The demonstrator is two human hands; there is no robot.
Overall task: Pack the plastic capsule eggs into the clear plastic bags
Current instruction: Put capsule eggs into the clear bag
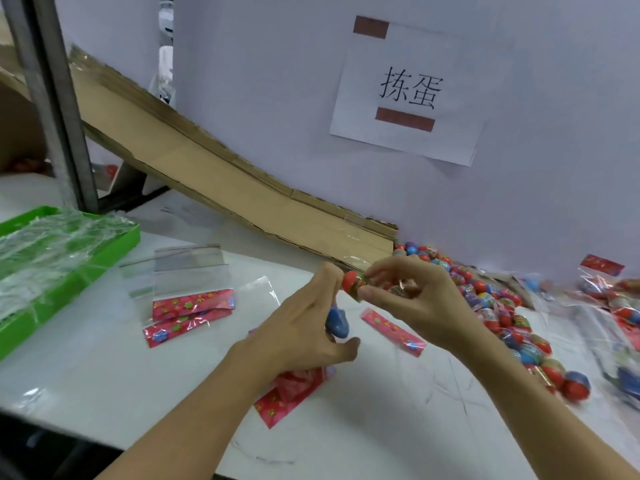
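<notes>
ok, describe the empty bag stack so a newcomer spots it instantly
Start at the green tray on the table's left edge and look just right of it. There lies the stack of empty bags, flat on the white tabletop. Unlike the filled bags at far right, these are flat clear sheets with red star-patterned strips along their near edge.

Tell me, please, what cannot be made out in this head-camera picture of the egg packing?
- Blue egg: mostly hidden behind the left hand, so the grip is unclear.
- Bag under the left hand: crumpled and partly covered, contents not readable.
- Red egg: pinched by the right hand, fingers covering its far end.
- Packed bags: cut off by the right edge.
- Egg pile: blurred, too many to count.
</notes>
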